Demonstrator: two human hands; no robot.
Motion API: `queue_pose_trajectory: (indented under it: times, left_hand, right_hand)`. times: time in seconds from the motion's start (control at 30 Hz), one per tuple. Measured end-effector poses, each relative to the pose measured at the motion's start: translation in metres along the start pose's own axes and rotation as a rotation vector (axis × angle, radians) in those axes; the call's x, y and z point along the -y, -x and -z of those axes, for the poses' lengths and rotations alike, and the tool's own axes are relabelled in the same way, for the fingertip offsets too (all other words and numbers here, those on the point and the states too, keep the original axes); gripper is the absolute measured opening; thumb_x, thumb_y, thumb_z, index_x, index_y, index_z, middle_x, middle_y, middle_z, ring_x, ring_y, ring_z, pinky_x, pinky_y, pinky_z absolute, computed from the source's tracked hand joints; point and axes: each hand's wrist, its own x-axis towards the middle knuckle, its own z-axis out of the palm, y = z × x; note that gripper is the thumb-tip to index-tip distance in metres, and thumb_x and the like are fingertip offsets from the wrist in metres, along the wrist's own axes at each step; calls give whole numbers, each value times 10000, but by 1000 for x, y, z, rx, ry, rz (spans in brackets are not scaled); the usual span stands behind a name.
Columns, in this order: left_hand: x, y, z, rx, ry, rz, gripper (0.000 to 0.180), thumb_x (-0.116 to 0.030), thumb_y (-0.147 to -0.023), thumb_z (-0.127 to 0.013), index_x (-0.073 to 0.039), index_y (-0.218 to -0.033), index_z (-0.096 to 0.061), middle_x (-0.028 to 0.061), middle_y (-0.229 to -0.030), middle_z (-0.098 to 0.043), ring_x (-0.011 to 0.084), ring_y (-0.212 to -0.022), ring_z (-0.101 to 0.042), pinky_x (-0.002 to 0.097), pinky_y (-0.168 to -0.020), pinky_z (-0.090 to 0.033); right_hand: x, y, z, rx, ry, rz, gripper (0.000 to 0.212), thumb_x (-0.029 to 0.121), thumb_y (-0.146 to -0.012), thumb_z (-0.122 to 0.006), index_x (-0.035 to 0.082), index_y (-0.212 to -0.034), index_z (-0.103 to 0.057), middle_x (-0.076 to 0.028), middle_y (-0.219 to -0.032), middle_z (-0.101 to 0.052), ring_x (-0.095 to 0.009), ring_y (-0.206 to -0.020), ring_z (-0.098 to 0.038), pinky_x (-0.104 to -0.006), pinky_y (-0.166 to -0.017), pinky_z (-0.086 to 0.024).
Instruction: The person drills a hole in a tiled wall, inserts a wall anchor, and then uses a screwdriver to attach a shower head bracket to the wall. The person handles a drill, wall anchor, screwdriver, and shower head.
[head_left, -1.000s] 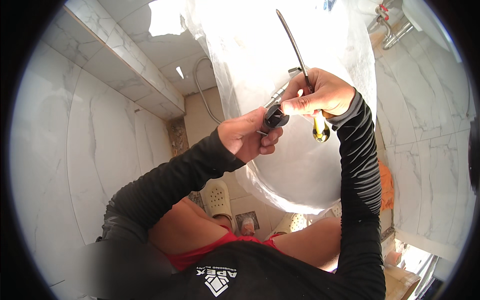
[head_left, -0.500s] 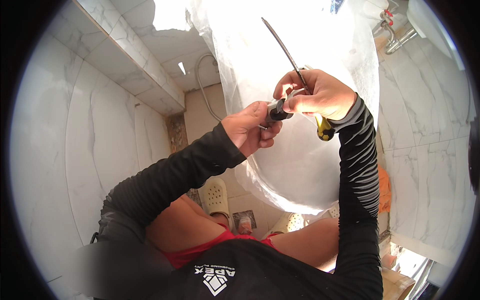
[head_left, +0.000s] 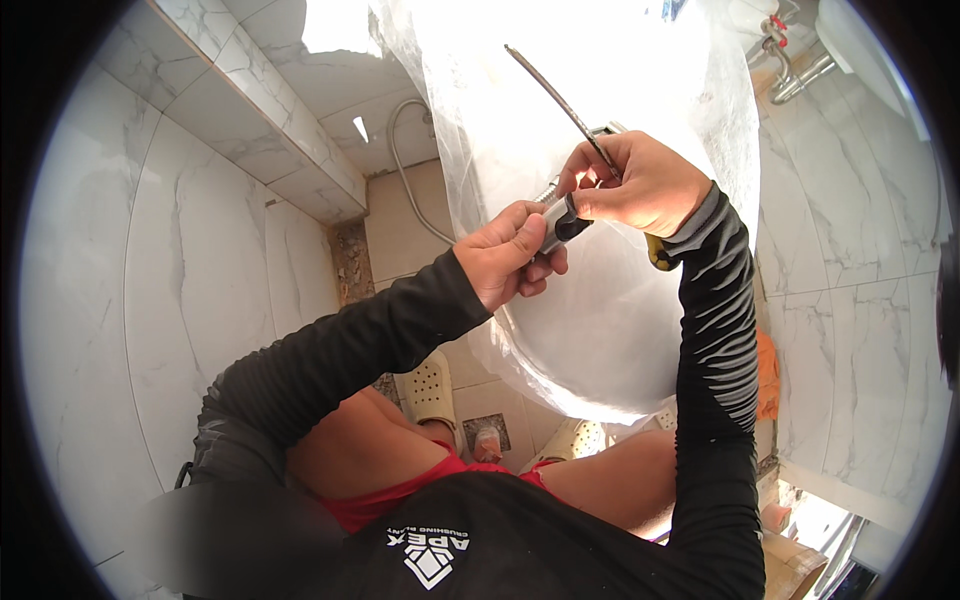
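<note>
My left hand point(head_left: 505, 255) is closed around a short silver cylindrical fitting point(head_left: 553, 224) with a black end. The thumb lies along its side. My right hand point(head_left: 652, 188) meets it from the right, thumb and fingertips at the black end. A long-shafted screwdriver point(head_left: 556, 96) is tucked in that same hand. Its tip points up and left, and its yellow and black handle shows below the wrist, partly covered by the sleeve. Beside the fingers a bit of ribbed metal point(head_left: 548, 190) shows. Part of a greyish piece point(head_left: 607, 129) is visible behind the right hand; its kind is unclear.
A large white surface under translucent plastic sheeting point(head_left: 590, 350) lies below my hands, its far part glaring in sunlight. A grey hose point(head_left: 397, 165) curves down at the left. A pipe with a red-handled valve point(head_left: 775, 45) is at the far right. Marble-patterned tiles point(head_left: 215, 240) line the walls.
The fitting has tilted and shows more of its silver side, with my left thumb now along it. The screwdriver has shifted slightly left and its handle is more hidden.
</note>
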Motion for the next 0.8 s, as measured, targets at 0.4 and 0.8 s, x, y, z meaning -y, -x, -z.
queue_pose_trajectory:
  times: [0.4, 0.8]
  left_hand:
    - [-38, -28, -6, -14, -115, -67, 460, -417, -1101, -381, -53, -1371, -459, 37, -994, -557, 86, -781, -387, 259, -728, -385]
    - [-64, -46, 6, -91, 34, -99, 473, -455, -1087, -381, -97, -1391, -435, 40, -1060, -599, 84, -872, -517, 277, -754, -408]
  right_hand:
    - [17, 4, 26, 20, -98, 1, 227, 191, -957, -680, -15, -1049, -652, 45, -709, -563, -26, -562, -434, -190, -500, -353]
    - [67, -57, 66, 179, 135, -139, 155, 136, -913, -659, -6, -977, -667, 14, -752, -617, -27, -636, -500, -196, -571, -393]
